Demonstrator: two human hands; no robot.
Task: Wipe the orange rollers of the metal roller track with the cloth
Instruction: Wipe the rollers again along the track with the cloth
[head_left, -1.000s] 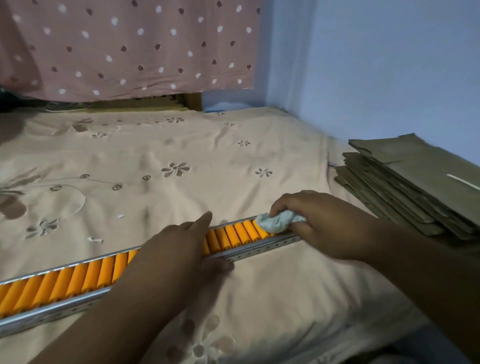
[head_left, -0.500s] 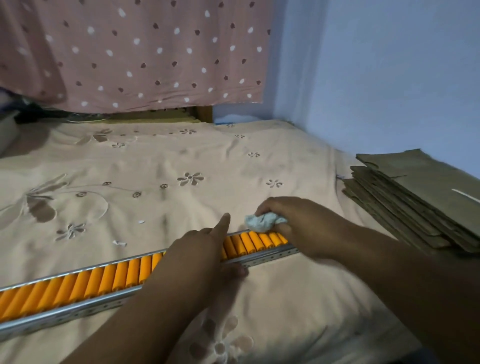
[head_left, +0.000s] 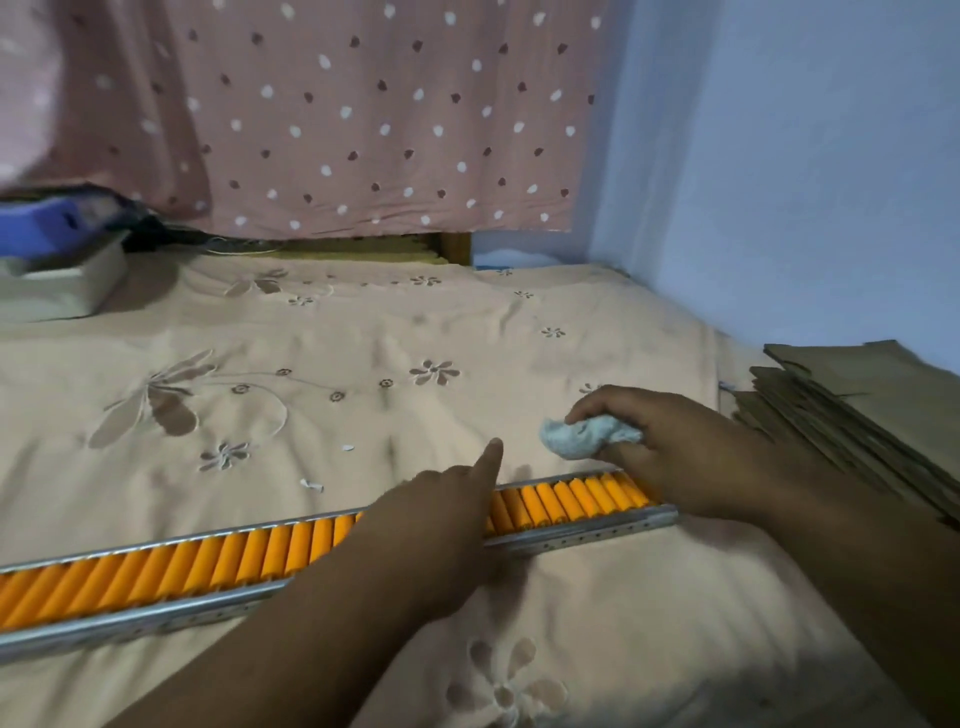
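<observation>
One wide bed (head_left: 363, 322), covered in a peach flowered sheet, carries everything here. Across its near part lies the metal roller track (head_left: 582, 532), running from the lower left edge to just under the right hand, its orange rollers (head_left: 218, 558) packed side by side. The left hand (head_left: 441, 525) presses down over the middle of the track, forefinger stretched out, holding nothing. The right hand (head_left: 670, 452) is clenched around the bunched pale cloth (head_left: 576, 436), which sits lifted just beyond the track's right end, apparently off the rollers. Judging by this, only the right end is being treated; the long left stretch probably remains to wipe.
</observation>
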